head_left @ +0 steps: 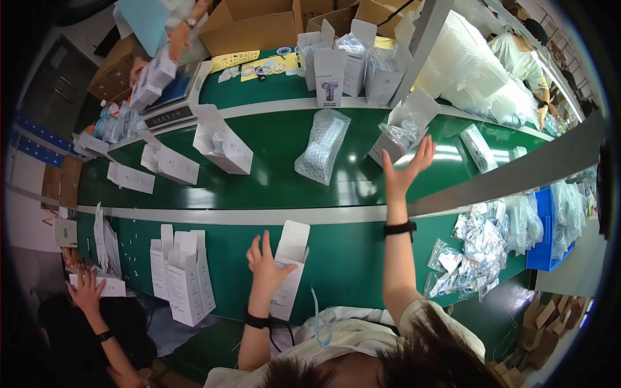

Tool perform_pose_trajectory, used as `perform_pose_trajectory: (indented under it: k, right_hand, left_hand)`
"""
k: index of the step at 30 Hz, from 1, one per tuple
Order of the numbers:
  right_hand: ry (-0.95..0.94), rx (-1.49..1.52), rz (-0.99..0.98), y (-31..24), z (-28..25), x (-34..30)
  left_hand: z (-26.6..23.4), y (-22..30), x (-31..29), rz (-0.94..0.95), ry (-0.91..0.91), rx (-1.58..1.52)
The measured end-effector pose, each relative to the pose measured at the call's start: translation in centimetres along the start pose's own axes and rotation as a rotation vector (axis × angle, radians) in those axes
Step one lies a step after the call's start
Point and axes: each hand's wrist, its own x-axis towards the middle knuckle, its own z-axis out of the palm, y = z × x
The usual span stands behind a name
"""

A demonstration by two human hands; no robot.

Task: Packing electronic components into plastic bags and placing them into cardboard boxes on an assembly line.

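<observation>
Co-worker's hand: at the far left, well apart from the person's left hand, a co-worker's hand (87, 291) lay on a white carton (112, 287).
Carton group: several white cartons (185, 284) with raised flaps stood together, left of the left hand.
Left hand: the left hand (264, 268) was raised, fingers parted and slightly bent, grasping nothing visible; contact with the near box could not be told.
Near box: a tall white box (288, 296), its top flap up, stood just right of the left hand, partly behind its thumb.
Wrapped bundle: a bubble-wrapped bundle (322, 147) lay on the green surface (278, 187), beyond and between both hands.
Far box: a white box (380, 143) with bubble wrap (407, 130) in its mouth stood just beyond the right hand.
Right hand: the right hand (402, 176) reached forward, fingers spread wide, seemingly empty; whether it touched the far box could not be told.
Packets: a heap of small packets (480, 246) lay right of the right forearm.
Bin: a blue bin (544, 236) stood farther right of that hand.
</observation>
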Motion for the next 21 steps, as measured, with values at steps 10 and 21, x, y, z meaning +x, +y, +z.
perform_pose_trajectory:
  k: [10,21]
  right_hand:
    - [-0.957,-0.347,0.509,-5.5,16.0,-3.7]
    - [-1.13,0.647,0.606,-4.6,5.7,-3.7]
  left_hand:
    - [1.0,-1.7,0.8,-0.027,-0.357,-0.758]
    - [-2.8,-2.4,-1.2,0.298,-0.047,-0.727]
